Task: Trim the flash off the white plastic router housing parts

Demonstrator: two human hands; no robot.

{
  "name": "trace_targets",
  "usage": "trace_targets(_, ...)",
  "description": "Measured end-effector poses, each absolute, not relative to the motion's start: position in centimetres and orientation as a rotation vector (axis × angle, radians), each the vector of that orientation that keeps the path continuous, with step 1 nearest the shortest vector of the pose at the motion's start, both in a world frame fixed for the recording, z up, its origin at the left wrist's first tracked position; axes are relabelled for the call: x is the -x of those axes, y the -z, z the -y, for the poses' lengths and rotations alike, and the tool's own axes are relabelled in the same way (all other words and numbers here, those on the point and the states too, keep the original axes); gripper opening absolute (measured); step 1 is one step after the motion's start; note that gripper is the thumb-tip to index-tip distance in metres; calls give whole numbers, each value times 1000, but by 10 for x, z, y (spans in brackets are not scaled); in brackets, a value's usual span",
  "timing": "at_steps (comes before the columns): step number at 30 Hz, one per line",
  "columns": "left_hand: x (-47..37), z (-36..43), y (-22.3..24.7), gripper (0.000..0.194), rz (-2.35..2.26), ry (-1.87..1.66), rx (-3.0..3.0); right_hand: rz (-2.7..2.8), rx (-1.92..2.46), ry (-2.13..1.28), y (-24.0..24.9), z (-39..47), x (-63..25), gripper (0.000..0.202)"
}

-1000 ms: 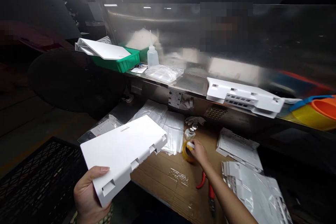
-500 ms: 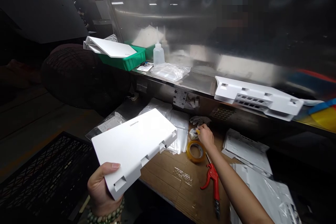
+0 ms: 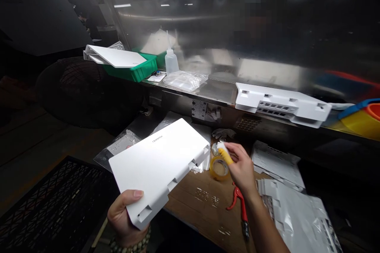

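My left hand grips the lower left corner of a white plastic cover marked HUAWEI, its thumb on the top face. Its notched edge faces right and down. My right hand is closed around a small white piece, with something yellow at its fingers; what exactly these are is hard to make out. Behind the fingers stands a small glass bottle. Just below lies a roll of yellow tape. A red air gun lies beside my right forearm, partly hidden.
White covers rest on a green bin on the shelf, beside a squeeze bottle. Another white housing sits at the shelf's right. Wrapped panels lie at the table's right; a black crate stands lower left.
My right hand has lifted from the small bottle and turned toward me, holding the small white piece. The cover in my left hand has shifted slightly right. The whole view has moved slightly.
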State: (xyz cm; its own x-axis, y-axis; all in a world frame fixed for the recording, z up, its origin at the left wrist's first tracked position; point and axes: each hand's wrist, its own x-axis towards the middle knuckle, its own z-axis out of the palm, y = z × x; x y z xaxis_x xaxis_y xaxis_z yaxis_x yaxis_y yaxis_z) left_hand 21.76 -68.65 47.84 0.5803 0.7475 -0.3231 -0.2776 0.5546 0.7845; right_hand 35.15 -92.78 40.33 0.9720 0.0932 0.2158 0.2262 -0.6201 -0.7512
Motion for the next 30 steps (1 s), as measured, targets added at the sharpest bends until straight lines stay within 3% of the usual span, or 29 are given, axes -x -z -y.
trace_targets(2, -218, 695, -481, 64, -688, -688, -782, 395, 1989, 271, -432, 916, -305, 19)
trace_targets(7, -217, 721, -494, 62, -581, -602, -875, 617, 1698, 399, -471, 889, -249, 24)
trace_targets(15, -212, 733, -500, 63, -518, -442, -932, 584, 1846, 487, -476, 900, -246, 18)
trace_targets(30, -207, 735, -497, 67, -550, -407, -875, 625, 1853, 547, -475, 903, -236, 25)
